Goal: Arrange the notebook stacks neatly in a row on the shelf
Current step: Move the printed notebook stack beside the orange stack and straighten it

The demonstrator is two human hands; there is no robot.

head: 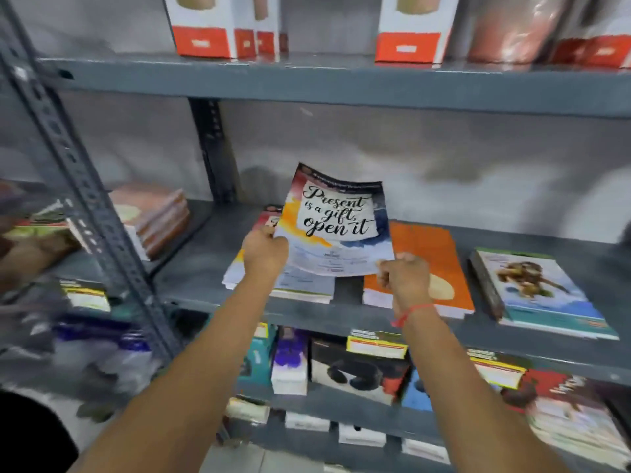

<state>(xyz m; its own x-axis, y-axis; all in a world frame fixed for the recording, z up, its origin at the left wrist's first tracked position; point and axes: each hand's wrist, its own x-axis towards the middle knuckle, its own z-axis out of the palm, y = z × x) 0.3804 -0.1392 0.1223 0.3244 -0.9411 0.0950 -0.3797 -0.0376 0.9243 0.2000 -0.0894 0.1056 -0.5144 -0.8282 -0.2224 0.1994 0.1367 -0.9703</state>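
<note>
Head view only. Two hands up at the middle shelf, both pinching one notebook with "Present is a gift, open it" on the cover: left hand closed on its left edge, right hand closed on its near right corner, red thread round that wrist. Notebook tilted up, far edge curling, held just above the left stack.

Counting stacks on that shelf: three in a row right of the upright. Left stack under the lifted notebook, orange stack just beside it, then a third with a teal and blue cover further right, a gap between those two. One more brownish stack in the bay far left.

Grey metal racking, dull grey wall behind. Upper shelf: white and red boxes, about three clear ones, more cut off at the right edge. Lower shelves crammed with boxed goods and yellow labels, too blurry to count.

Left edge all motion smear, can't make out what's there. Left stack's cover mostly hidden by the notebook and left hand.
</note>
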